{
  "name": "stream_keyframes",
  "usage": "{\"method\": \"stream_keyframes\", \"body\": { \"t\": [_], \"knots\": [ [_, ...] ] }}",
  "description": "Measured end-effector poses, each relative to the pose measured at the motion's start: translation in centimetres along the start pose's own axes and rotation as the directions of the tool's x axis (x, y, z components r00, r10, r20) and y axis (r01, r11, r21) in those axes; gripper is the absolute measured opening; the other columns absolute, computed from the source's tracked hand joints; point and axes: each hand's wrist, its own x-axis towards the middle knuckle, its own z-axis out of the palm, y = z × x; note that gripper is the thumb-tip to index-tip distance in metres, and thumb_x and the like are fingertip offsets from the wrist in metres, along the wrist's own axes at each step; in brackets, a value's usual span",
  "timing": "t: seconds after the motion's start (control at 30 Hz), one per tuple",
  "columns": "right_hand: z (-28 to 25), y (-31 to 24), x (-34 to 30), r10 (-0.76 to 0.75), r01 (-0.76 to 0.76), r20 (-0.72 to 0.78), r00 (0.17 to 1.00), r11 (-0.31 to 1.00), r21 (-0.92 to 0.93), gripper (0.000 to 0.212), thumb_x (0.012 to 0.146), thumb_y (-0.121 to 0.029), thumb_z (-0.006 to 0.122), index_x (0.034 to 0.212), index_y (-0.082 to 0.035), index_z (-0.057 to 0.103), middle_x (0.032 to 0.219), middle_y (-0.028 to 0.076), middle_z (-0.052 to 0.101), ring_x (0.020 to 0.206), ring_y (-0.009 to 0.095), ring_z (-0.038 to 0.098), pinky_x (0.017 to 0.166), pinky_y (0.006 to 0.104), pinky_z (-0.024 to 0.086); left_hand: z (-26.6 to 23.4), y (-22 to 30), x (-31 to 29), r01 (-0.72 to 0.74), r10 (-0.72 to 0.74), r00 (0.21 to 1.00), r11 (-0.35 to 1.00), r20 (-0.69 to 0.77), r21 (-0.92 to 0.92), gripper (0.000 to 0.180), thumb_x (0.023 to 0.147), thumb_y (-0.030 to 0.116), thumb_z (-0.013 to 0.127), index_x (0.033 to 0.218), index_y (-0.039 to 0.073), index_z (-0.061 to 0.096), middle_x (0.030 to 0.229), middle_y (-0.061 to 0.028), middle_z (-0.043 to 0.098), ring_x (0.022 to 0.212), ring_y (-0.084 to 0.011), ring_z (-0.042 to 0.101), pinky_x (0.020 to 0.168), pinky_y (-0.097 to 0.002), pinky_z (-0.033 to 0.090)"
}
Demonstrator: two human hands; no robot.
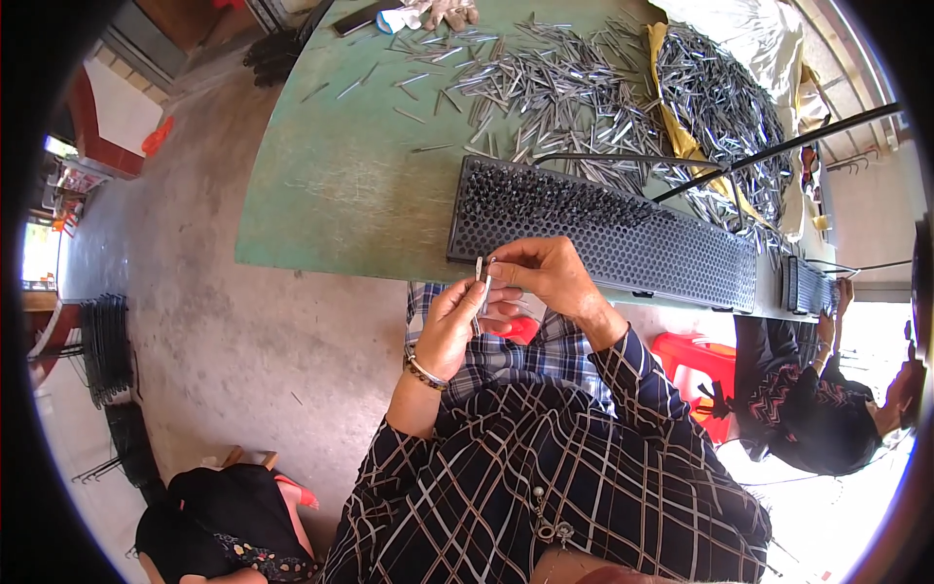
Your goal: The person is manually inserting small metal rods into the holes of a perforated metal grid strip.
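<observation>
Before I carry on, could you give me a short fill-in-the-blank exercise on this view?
1. The hand wearing bracelets and holding a metal strip is the person's ____ one.
2. Loose strips lie scattered on a table coloured ____.
3. Dark pieces crowd the ____ end of the nearer tray, as pictured.
4. The stool beside the person is ____.

Missing words: left; green; left; red.

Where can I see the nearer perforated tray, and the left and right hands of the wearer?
Nearer perforated tray (pixel 628 251), head view: bare perforated surface.
Left hand (pixel 453 323), head view: middle of the hand.
Right hand (pixel 556 277), head view: back of the hand.
</observation>
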Motion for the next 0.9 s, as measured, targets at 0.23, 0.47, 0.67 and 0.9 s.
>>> {"method": "stream_keyframes", "body": {
  "t": [0.23,0.47,0.67,0.9],
  "knots": [
    [0.1,0.0,0.2,-0.011,0.011,0.02,1.0,1.0,-0.029,0.02,0.083,-0.013,0.07,0.094,0.004,0.068,0.077,0.005,0.068,0.07,0.007,0.061,0.062,0.0225,0.05,0.0,-0.1,0.0,-0.019,0.021,1.0,0.987,-0.015,0.158,0.031,0.1,0.022,0.042,0.116,-0.003,0.05,0.106,-0.0178,0.064,0.09,-0.0204,0.066,0.073,-0.031,0.057],
    [-0.2,-0.3,0.6,-0.049,0.048,0.014,0.999,0.997,0.055,0.018,0.085,-0.012,0.068,0.093,0.003,0.069,0.076,0.005,0.068,0.07,0.007,0.061,0.061,0.0224,0.05,0.4,0.1,0.2,-0.072,0.076,0.997,0.988,-0.03,0.134,0.028,0.1,0.019,0.043,0.115,-0.003,0.049,0.106,-0.0182,0.064,0.088,-0.0201,0.066,0.072,-0.0298,0.057],
    [-0.7,0.1,0.9,-0.055,0.056,0.019,0.998,0.998,-0.006,0.018,0.084,-0.012,0.069,0.093,0.003,0.069,0.078,0.006,0.069,0.07,0.007,0.061,0.062,0.0222,0.049,0.0,-0.4,0.3,-0.09,0.104,0.993,0.97,-0.052,0.224,0.028,0.099,0.02,0.044,0.113,-0.004,0.05,0.104,-0.0168,0.064,0.086,-0.0186,0.066,0.069,-0.0287,0.058],
    [-1.0,-0.4,0.8,-0.086,0.09,0.036,0.996,0.989,-0.115,0.016,0.084,-0.01,0.069,0.093,0.003,0.07,0.081,0.005,0.069,0.074,0.007,0.061,0.067,0.0225,0.05,-0.9,-0.7,0.7,-0.107,0.163,0.984,0.858,-0.069,0.502,0.029,0.099,0.021,0.044,0.116,-0.001,0.051,0.106,-0.0153,0.064,0.09,-0.017,0.064,0.068,-0.0282,0.057]
  ]
}}
